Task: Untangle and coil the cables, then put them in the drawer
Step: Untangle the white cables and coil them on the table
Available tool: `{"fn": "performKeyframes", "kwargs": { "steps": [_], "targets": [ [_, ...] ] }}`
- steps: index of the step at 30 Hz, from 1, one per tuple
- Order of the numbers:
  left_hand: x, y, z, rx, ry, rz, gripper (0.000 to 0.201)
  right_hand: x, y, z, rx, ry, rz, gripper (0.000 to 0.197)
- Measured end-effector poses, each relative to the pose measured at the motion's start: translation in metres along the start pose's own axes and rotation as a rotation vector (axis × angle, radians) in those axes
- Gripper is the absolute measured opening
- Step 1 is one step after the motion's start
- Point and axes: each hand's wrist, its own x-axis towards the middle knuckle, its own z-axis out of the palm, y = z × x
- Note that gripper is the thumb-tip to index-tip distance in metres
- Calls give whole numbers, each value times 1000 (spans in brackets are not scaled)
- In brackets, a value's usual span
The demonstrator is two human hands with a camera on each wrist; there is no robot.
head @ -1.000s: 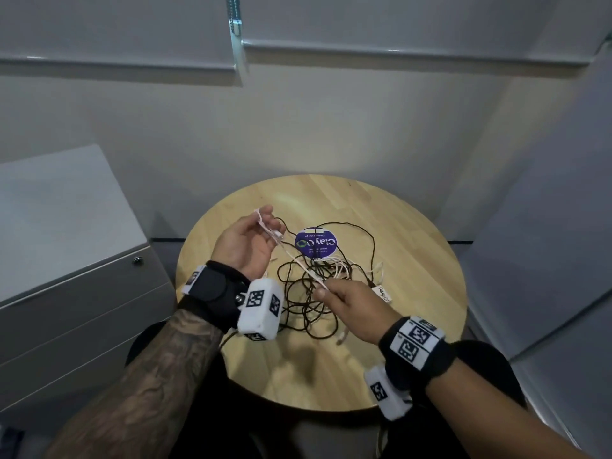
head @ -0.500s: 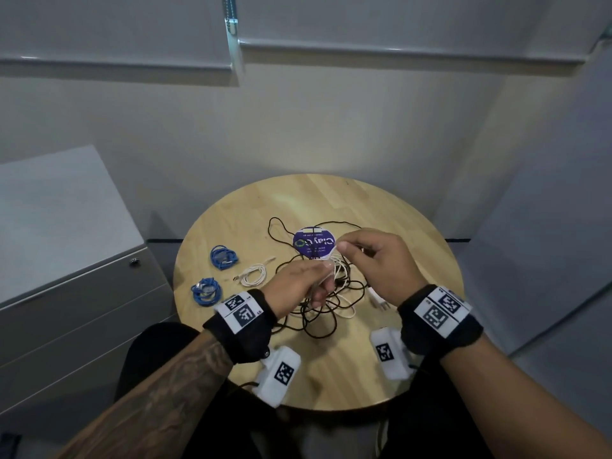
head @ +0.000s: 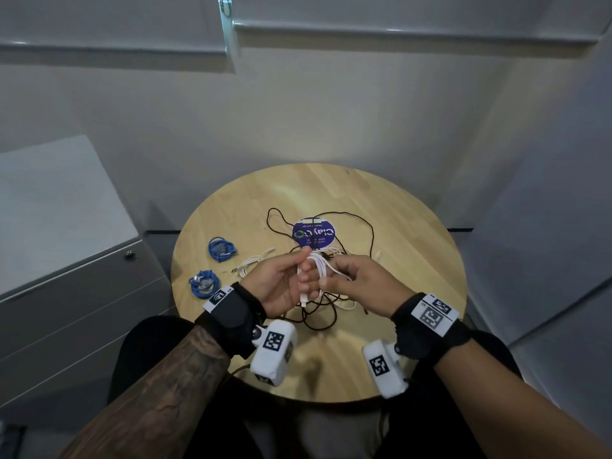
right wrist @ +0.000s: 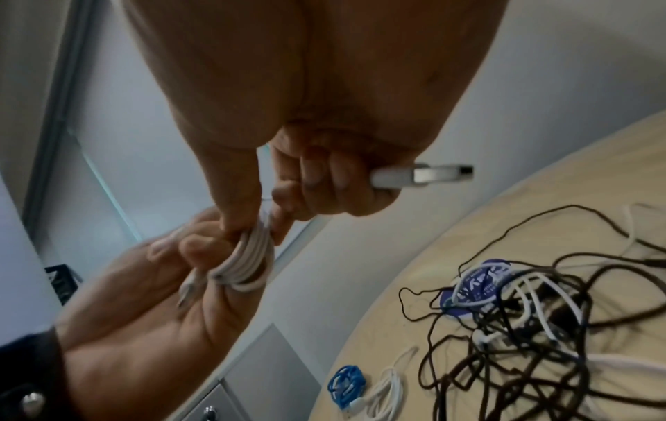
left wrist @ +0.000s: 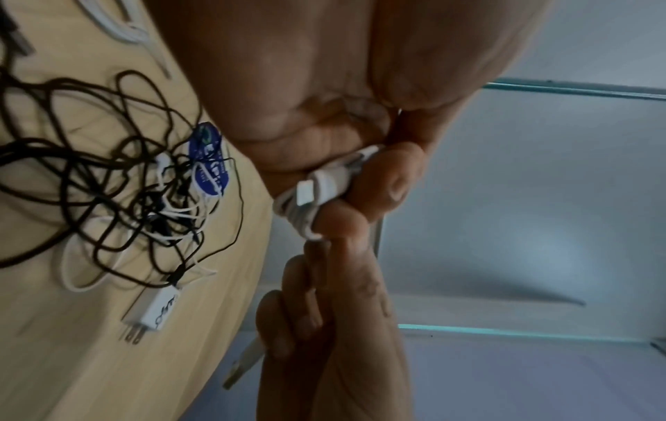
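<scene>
**Head view: white cable coil nearly closed**

Head view shows our left hand point(head: 281, 286) and right hand point(head: 361, 286) meeting above the near half of the round wooden table point(head: 414, 207). Both grip the same white cable coil point(head: 323, 270). The left thumb and fingers pinch the stacked loops together with one small connector. The right hand pinches the loops from the other side, with the USB plug point(right wrist: 425, 175) tucked under its curled fingers.

One second ago a straight run of this cable was stretched between the two hands. Half a second ago both hands were down at the tangle. Now the run is gathered into loops, so we judge that this coil needs only its tail secured.

Outward from the hands:

- The tangled black and white cables point(head: 331, 303) lie beneath them on the table, partly over a round purple sticker point(head: 314, 234).
- A white plug adapter point(left wrist: 158, 310) lies at the edge of the tangle.
- To the left lie two coiled blue cables point(head: 221, 249) and one coiled white cable point(head: 253, 263).
- The grey drawer cabinet point(head: 66, 293) stands left of the table, shut.

The black cables remain to be untangled, and no cable is stowed yet.
</scene>
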Motion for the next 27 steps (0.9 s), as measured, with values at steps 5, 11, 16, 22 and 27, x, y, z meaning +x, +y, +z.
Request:
{"fn": "performKeyframes", "kwargs": {
  "steps": [5,11,16,22,27],
  "targets": [
    [2,-5,-7,93,-19,10,35,-3,6,7,131,-45,1,23],
    [5,-13,-11,289,114,37,37,-1,12,13,34,-36,-50,17],
    [0,-30,-10,240,139,66,36,-4,20,18,63,-51,-38,22],
    [-2,-30,-12,214,106,11,38,-3,23,19,169,-99,11,34],
    [-1,-28,-8,337,96,97,34,-5,15,14,138,-108,-27,27]
  ]
}}
